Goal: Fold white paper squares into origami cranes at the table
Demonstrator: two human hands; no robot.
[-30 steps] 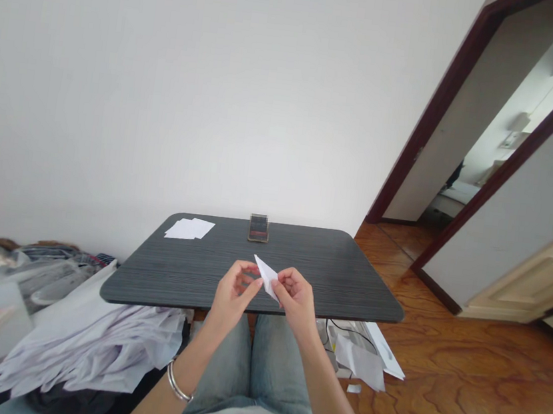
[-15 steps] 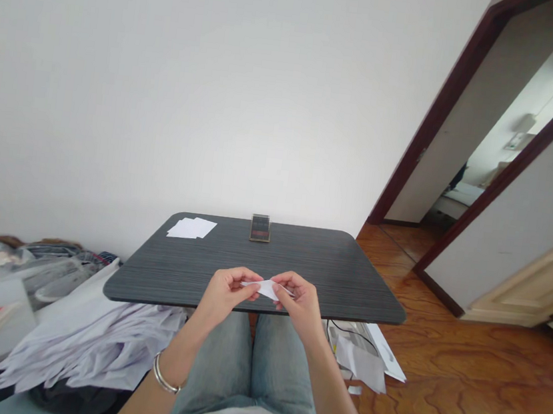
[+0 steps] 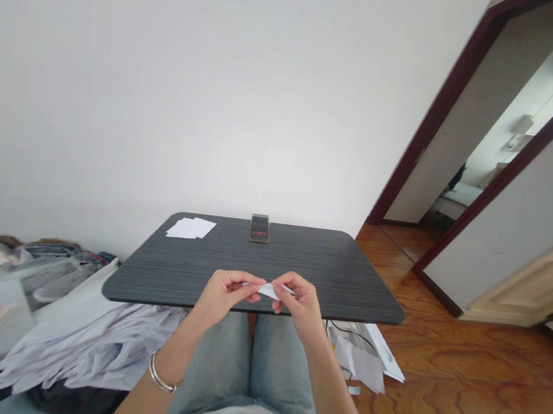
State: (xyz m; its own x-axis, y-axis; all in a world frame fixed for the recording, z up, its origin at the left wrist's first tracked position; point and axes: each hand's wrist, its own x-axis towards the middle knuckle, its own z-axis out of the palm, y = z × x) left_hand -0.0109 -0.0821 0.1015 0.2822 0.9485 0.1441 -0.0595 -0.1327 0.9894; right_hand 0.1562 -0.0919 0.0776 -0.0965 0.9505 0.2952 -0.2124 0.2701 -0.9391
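Observation:
Between my two hands is a small folded piece of white paper [image 3: 269, 291], held just above the table's near edge. My left hand [image 3: 229, 293] pinches its left end between thumb and fingers. The right end is pinched the same way by my right hand [image 3: 296, 297]. Fingers cover both ends of the paper, so only its middle shows plainly. Several white paper sheets [image 3: 190, 227] lie overlapped at the table's far left.
A dark wood-grain table [image 3: 329, 267] stands against a white wall. A phone on a stand [image 3: 260, 228] is at its back edge. Piled white cloth [image 3: 103, 340] lies to the left below. Papers [image 3: 363, 362] lie under the right side, beside the wooden floor.
The paper's visible middle looks narrower and tilted more edge-on than before. Both hands stay in nearly the same place, still pinching it.

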